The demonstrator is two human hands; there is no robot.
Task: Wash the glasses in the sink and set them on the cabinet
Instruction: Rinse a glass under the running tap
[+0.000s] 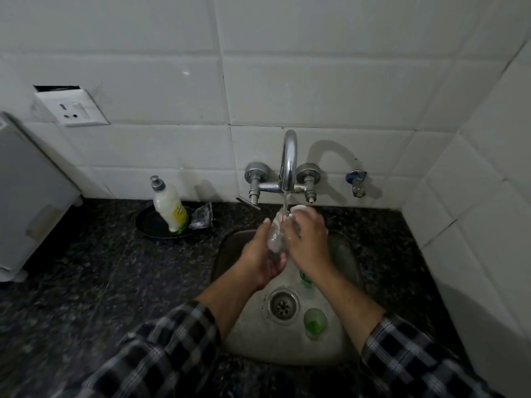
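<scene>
- From the head view, the left hand (pixel 263 257) cups the clear glass (pixel 275 235) from underneath, fingers curled round its lower body and grasping it.
- The right hand (pixel 307 239) lies over the glass from the other side, its fingers wrapped across the upper wall. Something pale sits at their tips, perhaps foam or a scrubber; it is too blurred to tell.
- The glass lies tilted between the two palms, over the sink (pixel 349 254), with its mouth just under the right fingertips.
- Water (pixel 286 203) runs from the tap (pixel 288 162) straight onto that mouth end.
- A green glass (pixel 315 320) stands below the right forearm by the drain (pixel 283 304). A second green glass (pixel 306 278) shows under the right wrist, and both look unwashed.
- To rinse well, I would have the left fingers grip firmly, since wet glass slips, and let the right fingers turn and rub it all round.
- Tipping the mouth further into the stream would flush the inside before it goes to the dark counter (pixel 115 268) beyond the left knuckles.
</scene>
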